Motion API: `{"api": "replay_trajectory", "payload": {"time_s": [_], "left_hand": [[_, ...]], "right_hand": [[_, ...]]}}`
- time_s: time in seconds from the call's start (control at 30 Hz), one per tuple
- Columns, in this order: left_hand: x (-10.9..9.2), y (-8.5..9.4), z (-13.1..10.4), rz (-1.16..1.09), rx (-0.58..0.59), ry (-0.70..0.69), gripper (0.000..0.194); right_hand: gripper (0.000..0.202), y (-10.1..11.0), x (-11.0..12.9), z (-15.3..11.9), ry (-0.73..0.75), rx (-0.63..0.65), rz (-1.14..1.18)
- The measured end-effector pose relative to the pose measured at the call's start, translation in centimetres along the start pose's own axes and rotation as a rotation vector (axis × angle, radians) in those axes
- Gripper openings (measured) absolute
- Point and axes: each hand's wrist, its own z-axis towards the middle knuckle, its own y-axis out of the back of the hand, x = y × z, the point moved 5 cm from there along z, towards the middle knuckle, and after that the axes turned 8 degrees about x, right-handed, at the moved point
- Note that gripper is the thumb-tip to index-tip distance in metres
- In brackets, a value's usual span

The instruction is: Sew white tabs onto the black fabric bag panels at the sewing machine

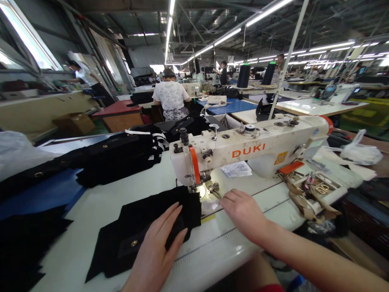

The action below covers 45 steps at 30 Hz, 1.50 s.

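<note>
My left hand (161, 239) lies with fingers stretched over a black fabric piece (121, 231), which has a small gold eyelet or snap. That fabric reaches under the lit needle area of a white sewing machine (209, 156) marked DUKI, with an orange lever at its head. Just right of the needle, my right hand (243, 211) is closed, fingers curled down at the edge of a small pale, see-through piece (212, 207). Whether the fingers grip this piece is hidden. A stack of white printed slips (236, 169) rests on the machine bed behind that hand.
More black fabric pieces (118, 156) are heaped at the left. A tray (323, 188) with gold rings and brown straps sits at the right, near a white plastic bag (361, 150). One person (171, 95) sits ahead, back turned. Black thread cones (244, 76) stand beyond.
</note>
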Motion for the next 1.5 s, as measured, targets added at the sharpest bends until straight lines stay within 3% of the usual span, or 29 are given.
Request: {"api": "replay_trajectory", "payload": {"time_s": [0.13, 0.2, 0.27, 0.4, 0.57, 0.77, 0.9, 1.07, 1.2, 1.4, 1.5], "left_hand": [[-1.4, -1.1, 1.2, -0.535, 0.182, 0.278, 0.053], [-1.1, -1.4, 1.8, -0.723, 0.235, 0.385, 0.050], [-0.1, -1.0, 2.5, -0.805, 0.214, 0.449, 0.045], [3.2, 0.9, 4.0, -0.591, 0.121, 0.463, 0.042], [5.8, 1.5, 4.2, -0.300, 0.205, 0.442, 0.035], [6.5, 1.7, 3.1, -0.249, 0.226, 0.476, 0.035], [5.6, 1.9, 3.4, -0.239, 0.167, 0.484, 0.036], [3.0, 0.6, 4.3, -0.280, 0.130, 0.368, 0.028], [2.1, -1.0, 4.7, -0.110, 0.139, 0.260, 0.022], [0.8, -1.0, 4.5, 0.278, -0.022, -0.093, 0.026], [-0.4, -1.6, 4.2, 0.312, 0.057, -0.315, 0.030]], "right_hand": [[0.010, -0.3, 5.7, 1.2, 0.159, -0.033, 0.053], [0.010, -0.4, 6.8, 2.0, 0.198, -0.042, 0.094], [0.008, -0.4, 6.9, 2.6, 0.184, -0.066, 0.174], [0.019, -1.6, 6.3, 2.4, 0.120, -0.084, 0.345], [0.036, -4.0, 7.5, 1.6, 0.197, 0.074, 0.331], [0.039, -3.9, 7.7, 2.0, 0.235, 0.127, 0.306], [0.043, -4.0, 7.3, 2.0, 0.191, 0.145, 0.307], [0.046, -4.0, 7.2, 1.8, 0.179, 0.145, 0.307], [0.045, -3.6, 6.9, 1.4, 0.198, 0.149, 0.315], [0.045, -3.4, 6.3, 0.6, 0.233, 0.176, 0.312], [0.046, -3.3, 6.1, 0.5, 0.242, 0.175, 0.304]]}}
